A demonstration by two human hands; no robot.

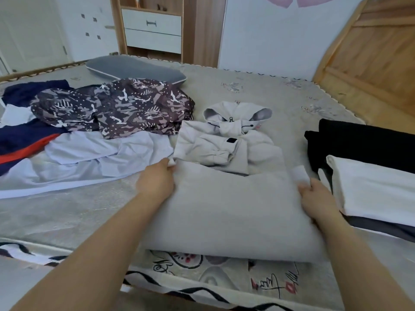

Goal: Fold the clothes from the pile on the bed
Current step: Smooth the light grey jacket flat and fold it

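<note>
Gripping the grey hoodie's (224,198) folded hem, left hand (157,180) and right hand (315,197) pinch opposite corners; unfolded pile (101,122) at ten o'clock on bed (292,97).

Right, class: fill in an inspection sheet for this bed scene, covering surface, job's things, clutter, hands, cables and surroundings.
Surface: mattress with a pale floral cover.
Job's things: grey hoodie, sleeves crossed on its chest, lower half lifted up; unfolded pile to the left; folded stack to the right.
Clutter: grey pillow behind the pile.
Hands: left hand grips the hoodie's left hem corner; right hand grips the right corner.
Cables: nothing seen.
Surroundings: wooden headboard on the right, drawers behind the bed.
</note>
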